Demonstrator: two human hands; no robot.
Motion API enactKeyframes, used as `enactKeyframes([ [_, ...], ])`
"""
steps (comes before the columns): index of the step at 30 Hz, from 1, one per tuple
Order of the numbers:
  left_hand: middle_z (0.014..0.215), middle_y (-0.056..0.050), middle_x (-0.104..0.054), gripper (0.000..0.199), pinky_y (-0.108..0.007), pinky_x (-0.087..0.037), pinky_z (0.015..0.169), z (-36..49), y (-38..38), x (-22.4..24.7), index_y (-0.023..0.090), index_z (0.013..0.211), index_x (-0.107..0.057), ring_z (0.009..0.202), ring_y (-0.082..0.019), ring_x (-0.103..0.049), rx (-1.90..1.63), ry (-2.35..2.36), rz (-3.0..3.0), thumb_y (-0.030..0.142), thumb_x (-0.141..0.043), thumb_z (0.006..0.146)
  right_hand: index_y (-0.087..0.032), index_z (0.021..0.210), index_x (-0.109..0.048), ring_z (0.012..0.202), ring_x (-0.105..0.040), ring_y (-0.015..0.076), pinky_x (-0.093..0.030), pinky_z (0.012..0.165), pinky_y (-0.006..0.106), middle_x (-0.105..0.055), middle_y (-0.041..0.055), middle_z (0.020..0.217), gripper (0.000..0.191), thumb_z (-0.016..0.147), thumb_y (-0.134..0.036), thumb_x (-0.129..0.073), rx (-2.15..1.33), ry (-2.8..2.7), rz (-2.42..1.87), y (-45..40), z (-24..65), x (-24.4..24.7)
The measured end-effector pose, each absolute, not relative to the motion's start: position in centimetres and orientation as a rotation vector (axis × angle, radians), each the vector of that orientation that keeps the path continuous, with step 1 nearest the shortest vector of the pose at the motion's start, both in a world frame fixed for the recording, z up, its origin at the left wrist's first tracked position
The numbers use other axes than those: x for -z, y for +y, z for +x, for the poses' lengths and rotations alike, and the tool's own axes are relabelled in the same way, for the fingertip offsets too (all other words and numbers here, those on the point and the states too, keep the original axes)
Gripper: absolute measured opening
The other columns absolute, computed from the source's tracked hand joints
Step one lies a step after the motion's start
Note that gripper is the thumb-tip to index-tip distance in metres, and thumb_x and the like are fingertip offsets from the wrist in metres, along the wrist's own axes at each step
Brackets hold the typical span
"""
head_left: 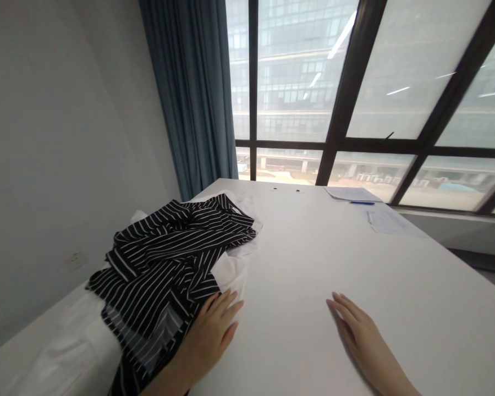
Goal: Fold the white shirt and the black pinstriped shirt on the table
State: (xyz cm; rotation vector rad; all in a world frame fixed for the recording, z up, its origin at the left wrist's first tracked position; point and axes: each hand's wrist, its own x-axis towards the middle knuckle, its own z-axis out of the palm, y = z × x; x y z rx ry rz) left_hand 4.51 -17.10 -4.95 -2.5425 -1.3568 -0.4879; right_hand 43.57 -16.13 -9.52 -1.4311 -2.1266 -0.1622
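A black garment with thin white stripes [177, 242] lies rumpled along the left side of the white table [297, 264]. White cloth [232, 270] shows beneath and around it. My left hand [208, 335] rests palm down at the garment's right edge, its fingers stretched out near the white cloth. Whether it presses on the fabric or only lies over it, I cannot tell. Over on the right, my right hand [357, 330] lies on its side on the bare tabletop, fingers extended and holding nothing.
At the far right, printed papers [350, 194] lie with a blue pen [362, 203] and another sheet [391, 223]. A blue curtain [193, 93] and dark-framed windows [332, 126] stand behind the table. A grey wall [66, 165] with a socket borders the left.
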Motion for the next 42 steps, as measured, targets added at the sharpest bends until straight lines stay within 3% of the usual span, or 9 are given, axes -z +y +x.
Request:
enactKeyframes([
  [13,0.126,-0.003,-0.066,0.045,-0.04,-0.049,0.098,4.8,-17.4,4.3,0.024,0.12,-0.061,0.118,-0.021,-0.059,0.496,-1.197,-2.482,0.005,-0.044,0.083,-0.023,0.127,-0.06,0.122,-0.058,0.0292,-0.053,0.094,0.049,-0.062,0.0104,0.133,0.039,0.092,-0.025,-0.043,0.292,-2.153,-1.479,-16.4,42.7,9.6],
  [29,0.129,-0.002,-0.064,0.055,-0.039,-0.048,0.1,4.6,-17.0,4.8,0.026,0.129,-0.055,0.12,-0.021,-0.057,0.466,-1.227,-2.534,0.003,-0.046,0.08,-0.022,0.124,-0.064,0.118,-0.06,0.028,-0.053,0.095,0.048,-0.065,0.0096,0.128,0.036,0.094,-0.033,-0.045,0.244,-2.161,-1.495,-16.3,42.4,8.1],
  [42,0.129,-0.004,-0.063,0.06,-0.044,-0.046,0.101,4.8,-17.1,5.4,0.027,0.131,-0.054,0.121,-0.022,-0.057,0.387,-1.273,-2.539,0.0,-0.043,0.079,-0.023,0.117,-0.069,0.112,-0.065,0.0258,-0.058,0.091,0.043,-0.068,0.0066,0.124,0.032,0.095,-0.028,-0.046,0.265,-2.25,-1.393,-15.7,45.0,7.4],
])
